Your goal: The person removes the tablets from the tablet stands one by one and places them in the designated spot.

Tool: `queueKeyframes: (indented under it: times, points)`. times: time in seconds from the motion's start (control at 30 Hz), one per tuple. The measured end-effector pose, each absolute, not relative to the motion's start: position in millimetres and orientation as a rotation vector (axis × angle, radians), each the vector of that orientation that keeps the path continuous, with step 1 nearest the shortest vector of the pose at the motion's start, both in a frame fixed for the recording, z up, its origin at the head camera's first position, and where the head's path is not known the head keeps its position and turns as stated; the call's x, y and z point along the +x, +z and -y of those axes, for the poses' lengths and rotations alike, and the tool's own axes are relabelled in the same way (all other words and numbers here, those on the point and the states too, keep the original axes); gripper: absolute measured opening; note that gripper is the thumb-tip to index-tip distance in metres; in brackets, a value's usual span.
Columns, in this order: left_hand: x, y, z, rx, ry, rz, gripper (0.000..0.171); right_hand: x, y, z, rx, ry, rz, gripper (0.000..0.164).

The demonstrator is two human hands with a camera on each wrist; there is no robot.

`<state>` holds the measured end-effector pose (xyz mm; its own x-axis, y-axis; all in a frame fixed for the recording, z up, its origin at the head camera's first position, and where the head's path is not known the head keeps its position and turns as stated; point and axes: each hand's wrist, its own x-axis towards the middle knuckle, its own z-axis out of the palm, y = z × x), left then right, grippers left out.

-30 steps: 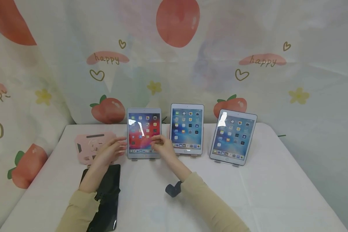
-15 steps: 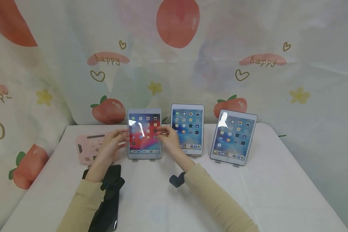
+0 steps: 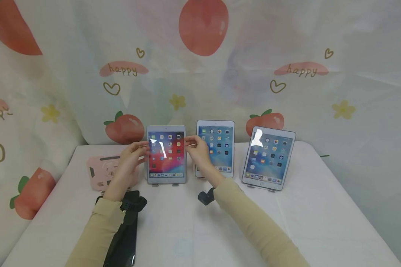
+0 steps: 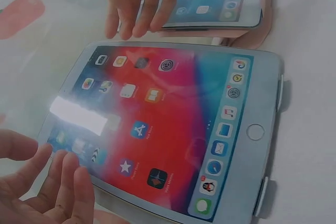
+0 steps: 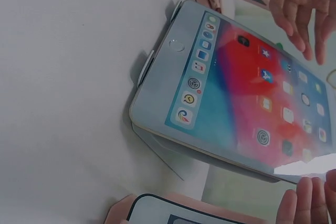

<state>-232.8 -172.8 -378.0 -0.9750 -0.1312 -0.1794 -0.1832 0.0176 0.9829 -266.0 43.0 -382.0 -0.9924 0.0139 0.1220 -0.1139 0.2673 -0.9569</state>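
left grip (image 3: 127, 163): fingers relaxed, unclenched | right grip (image 3: 200, 154): fingers straight | between them: glossy, round-cornered tablet (image 3: 166, 157), leaning back | tabletop (image 3: 173, 226): white, smooth

Glossy, glare-streaked glass on the red-screened tablet (image 3: 166, 159), near the far edge of the table (image 3: 183, 233); equally shiny fronts on the middle tablet (image 3: 226, 148) and the slanted tablet (image 3: 269, 159) by the far right corner. Matt white cloth, faintly creased, over the table. Matt pink, plastic-looking case (image 3: 100, 168) by the far left corner. Glossy black slab (image 3: 127, 237) inward from the left edge. Matt beige cloth on both sleeves (image 3: 257, 226).
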Motion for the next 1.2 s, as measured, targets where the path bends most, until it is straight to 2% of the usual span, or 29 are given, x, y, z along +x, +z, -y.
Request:
queueKeyframes:
  times: [0.77,1.2]
  points:
    - [-269.2,-365.1,180.3,-0.308,2.129,-2.429,0.036,-292.4,-376.5,-37.1,0.071,1.778,2.365,0.038]
    - [-284.3,-375.6,177.0,-0.353,2.086,-2.409,0.038,-295.0,-379.3,-34.4,0.061,1.755,2.405,0.033]
